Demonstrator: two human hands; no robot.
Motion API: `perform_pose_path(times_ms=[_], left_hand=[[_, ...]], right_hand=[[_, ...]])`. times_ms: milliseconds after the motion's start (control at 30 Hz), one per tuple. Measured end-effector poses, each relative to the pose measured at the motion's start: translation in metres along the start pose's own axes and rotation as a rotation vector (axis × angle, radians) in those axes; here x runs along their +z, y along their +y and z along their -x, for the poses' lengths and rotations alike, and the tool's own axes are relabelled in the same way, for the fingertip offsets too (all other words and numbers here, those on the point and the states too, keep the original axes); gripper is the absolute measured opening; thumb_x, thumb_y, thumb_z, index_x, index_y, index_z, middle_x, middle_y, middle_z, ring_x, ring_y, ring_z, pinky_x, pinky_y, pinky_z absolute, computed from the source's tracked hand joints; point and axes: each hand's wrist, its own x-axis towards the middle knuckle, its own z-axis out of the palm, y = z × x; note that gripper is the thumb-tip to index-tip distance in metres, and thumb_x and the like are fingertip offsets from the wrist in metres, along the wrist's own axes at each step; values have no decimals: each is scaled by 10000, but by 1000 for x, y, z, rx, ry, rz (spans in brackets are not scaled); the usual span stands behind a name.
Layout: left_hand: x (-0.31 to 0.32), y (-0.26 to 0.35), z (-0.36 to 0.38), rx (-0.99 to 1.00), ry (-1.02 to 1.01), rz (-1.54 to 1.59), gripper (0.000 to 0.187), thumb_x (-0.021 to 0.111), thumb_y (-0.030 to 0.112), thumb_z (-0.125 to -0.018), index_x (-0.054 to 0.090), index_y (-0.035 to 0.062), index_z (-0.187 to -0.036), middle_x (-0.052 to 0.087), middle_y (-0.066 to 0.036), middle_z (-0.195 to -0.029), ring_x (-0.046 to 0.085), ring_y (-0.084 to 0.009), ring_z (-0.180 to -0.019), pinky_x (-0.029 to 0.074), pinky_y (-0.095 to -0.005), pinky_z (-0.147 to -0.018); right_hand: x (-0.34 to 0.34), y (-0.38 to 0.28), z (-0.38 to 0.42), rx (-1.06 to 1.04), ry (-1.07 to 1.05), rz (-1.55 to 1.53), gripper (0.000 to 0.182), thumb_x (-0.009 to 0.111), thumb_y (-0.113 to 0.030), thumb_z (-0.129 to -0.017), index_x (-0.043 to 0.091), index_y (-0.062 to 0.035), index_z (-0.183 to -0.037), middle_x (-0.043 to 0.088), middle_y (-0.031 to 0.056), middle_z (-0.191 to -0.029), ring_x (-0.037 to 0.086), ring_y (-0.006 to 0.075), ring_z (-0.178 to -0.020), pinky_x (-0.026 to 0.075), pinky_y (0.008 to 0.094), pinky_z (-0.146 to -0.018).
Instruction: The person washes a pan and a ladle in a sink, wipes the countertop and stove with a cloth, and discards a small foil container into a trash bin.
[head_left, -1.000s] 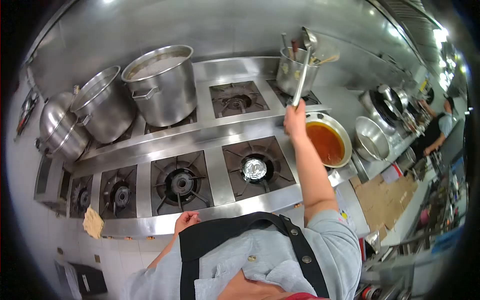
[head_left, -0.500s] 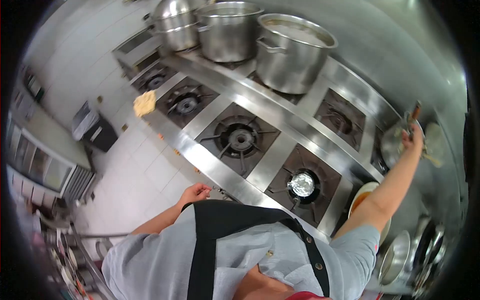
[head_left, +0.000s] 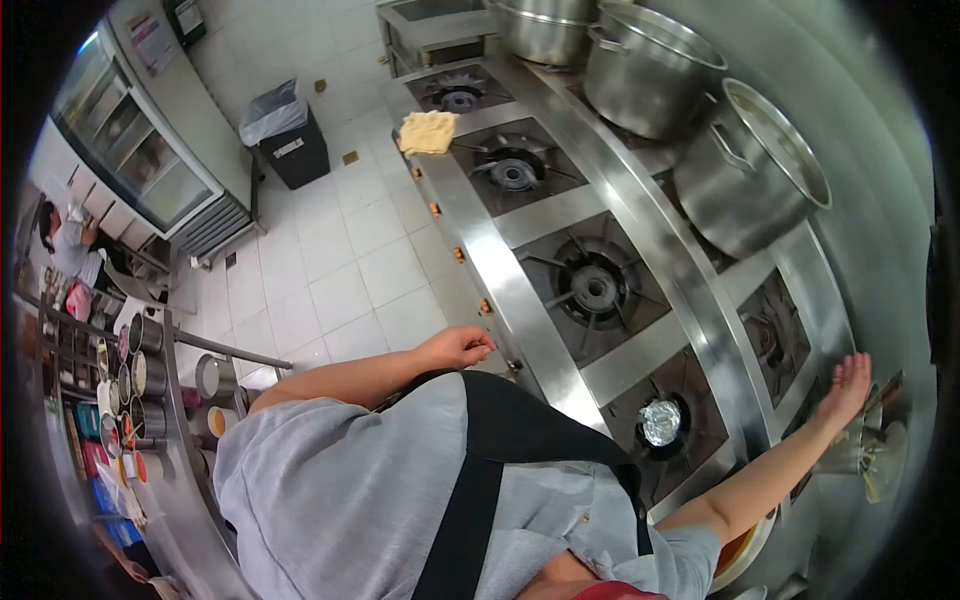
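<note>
My right hand (head_left: 848, 392) is stretched out on the right with its fingers extended, and nothing shows in it. Beside it, against the wall, stands a metal pot (head_left: 842, 457) holding utensils, one with a wooden handle (head_left: 890, 387). Part of that pot is hidden by my forearm. My left hand (head_left: 457, 347) hovers near the stove's front edge, fingers loosely curled, with nothing visible in them. A foil-covered burner centre (head_left: 660, 422) lies between my two arms. Under my right arm, the rim of a dish with orange contents (head_left: 738, 550) is partly covered.
Large steel stockpots (head_left: 745, 175) line the back of the gas stove (head_left: 625, 375). A yellow cloth (head_left: 428, 132) lies on its front edge. Across the tiled floor are a black bin (head_left: 290, 150) and a glass-door fridge (head_left: 140, 140). Another person (head_left: 72, 245) is at the far left, behind shelving.
My right hand has let go of the wooden-handled utensil in the pot and its fingers have opened. The view has turned left, bringing the fridge and the other person into sight.
</note>
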Motion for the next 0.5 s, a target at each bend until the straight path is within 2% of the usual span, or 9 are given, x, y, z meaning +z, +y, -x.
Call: perform_pose_path(times_ms=[100,200,267,300,333,433,500], left_hand=[[-44,-31,12,23,15,-187,198,570,203,-886,602,45,-1000,638,-66,-841,598,-154,-770,489,-294,-705],[-105,-73,41,35,-10,-144,215,563,227,-889,603,47,-1001,649,-101,-905,614,-203,-840,486,-323,-754],[-154,-97,61,-1,-5,-159,217,554,237,-894,609,56,-999,649,-112,-930,618,-214,-860,486,-332,-763],[-176,-108,69,-24,-4,-160,218,549,242,-896,612,60,-998,649,-117,-942,620,-219,-869,486,-337,-767],[-196,-121,73,-21,66,-215,226,540,246,-896,616,59,-998,652,-123,-931,624,-237,-866,490,-345,-767],[-244,-136,78,-191,249,-237,226,546,226,-893,613,44,-1009,656,-127,-909,626,-250,-851,492,-351,-764],[-265,-142,78,-209,381,-127,212,548,192,-884,612,42,-1020,660,-124,-893,629,-240,-834,493,-341,-753]], right_hand=[[101,17,102,96,-278,104,370,591,-250,-865,552,-66,-1184,600,23,-1075,546,140,-1000,435,302,-799],[202,33,214,234,-590,246,248,588,-192,-867,604,-115,-1101,605,-9,-1033,551,105,-930,427,236,-743],[266,51,287,262,-894,236,231,578,-143,-874,613,-57,-1085,624,5,-1007,567,115,-917,451,249,-757],[294,73,318,218,-977,347,248,577,-100,-855,610,-36,-1092,643,40,-1023,589,153,-946,464,278,-801],[326,85,354,59,-1104,417,291,575,-102,-835,596,-46,-1119,644,64,-1023,587,183,-964,461,303,-816],[419,90,431,-516,-1523,683,409,568,-85,-781,556,-57,-1189,627,149,-1066,565,301,-1033,437,393,-913],[479,100,460,-508,-1640,706,423,577,-89,-767,566,-84,-1190,611,150,-1100,548,320,-1051,428,403,-927]])
